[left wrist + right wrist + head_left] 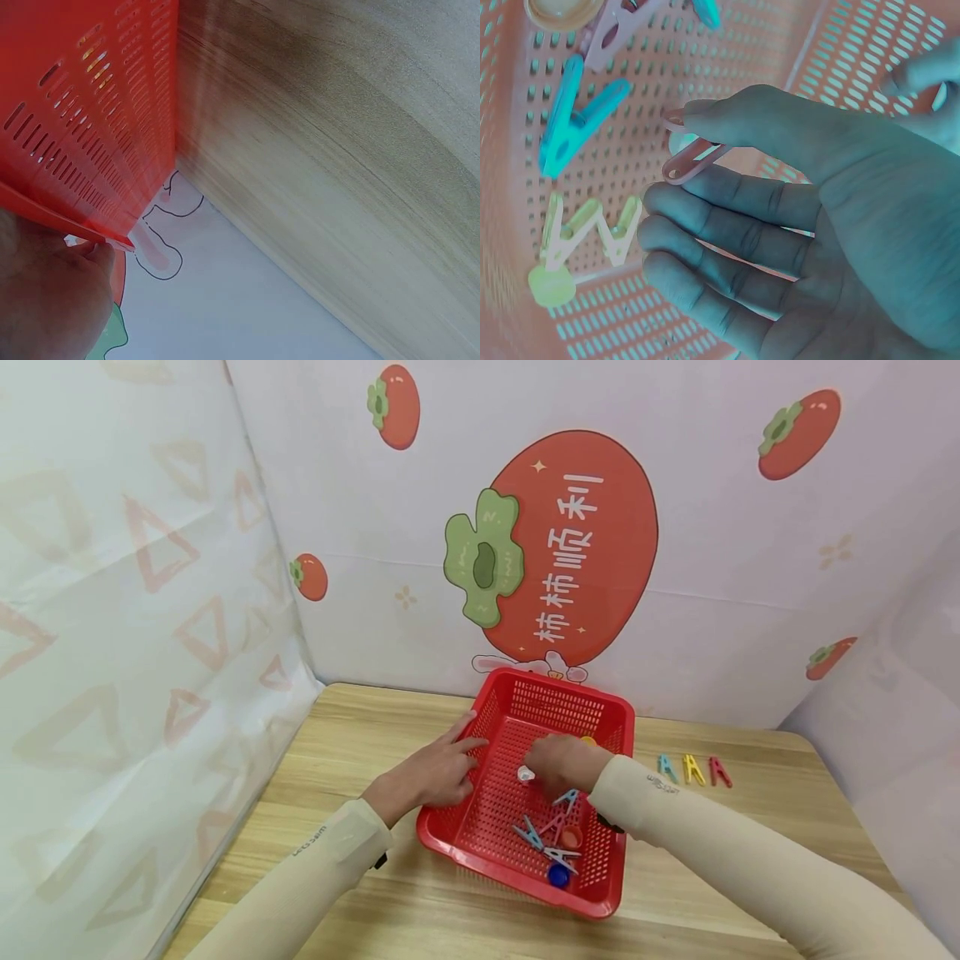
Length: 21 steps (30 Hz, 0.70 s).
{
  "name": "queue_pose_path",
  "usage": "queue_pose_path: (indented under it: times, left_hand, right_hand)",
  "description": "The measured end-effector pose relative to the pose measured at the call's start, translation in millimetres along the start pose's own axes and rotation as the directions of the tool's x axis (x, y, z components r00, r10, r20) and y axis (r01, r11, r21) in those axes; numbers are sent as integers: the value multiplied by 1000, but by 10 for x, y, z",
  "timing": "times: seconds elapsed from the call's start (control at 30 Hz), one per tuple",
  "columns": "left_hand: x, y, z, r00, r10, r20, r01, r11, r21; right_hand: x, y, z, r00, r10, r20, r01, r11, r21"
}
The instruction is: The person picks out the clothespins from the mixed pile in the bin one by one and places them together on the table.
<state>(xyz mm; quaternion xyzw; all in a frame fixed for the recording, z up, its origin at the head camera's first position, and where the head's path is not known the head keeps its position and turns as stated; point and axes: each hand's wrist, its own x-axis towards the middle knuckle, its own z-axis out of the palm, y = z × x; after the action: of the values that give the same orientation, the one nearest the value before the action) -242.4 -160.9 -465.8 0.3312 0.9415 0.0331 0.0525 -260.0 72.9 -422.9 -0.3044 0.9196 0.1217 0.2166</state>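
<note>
A red plastic basket (pixel 517 883) with slotted sides stands on the wooden table. My left hand (pixel 446 770) grips its left rim, fingers reaching over the edge. Inside the basket, my right hand (pixel 765 202) pinches a reddish clothespin (pixel 681 166) between thumb and index finger, the other fingers extended. A small white piece (pixel 526 774) shows beside this hand in the head view. Nearer me in the basket lie a blue clothespin (pixel 529 834), a pale clothespin (pixel 561 858), a pink clothespin (pixel 553 827), a red cap (pixel 572 837) and a blue cap (pixel 558 875).
Right of the basket, a blue clothespin (pixel 667 767), a yellow clothespin (pixel 693 768) and a red clothespin (pixel 720 771) lie in a row on the table (pixel 757 835). A printed cloth backdrop (pixel 712 543) rises behind, and another hangs at the left.
</note>
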Motion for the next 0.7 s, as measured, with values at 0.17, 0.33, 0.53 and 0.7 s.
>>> queue_pose_path:
  times: [0.17, 0.33, 0.53, 0.7]
  left_hand:
    - [5, -8, 7, 1000, 7, -3, -7, 1000, 14]
    - [-1, 3, 3, 1000, -2, 3, 2, 1000, 2]
    - [-5, 17, -12, 1000, -24, 15, 24, 1000, -16]
    - [2, 18, -7, 999, -28, 15, 28, 999, -16]
  right_hand:
    - [6, 180, 10, 999, -14, -32, 15, 999, 47]
    - [-198, 185, -154, 999, 17, -42, -12, 993, 119]
    - [-289, 311, -196, 995, 19, -98, -5, 990, 137]
    - [-307, 462, -182, 992, 34, -122, -15, 989, 150]
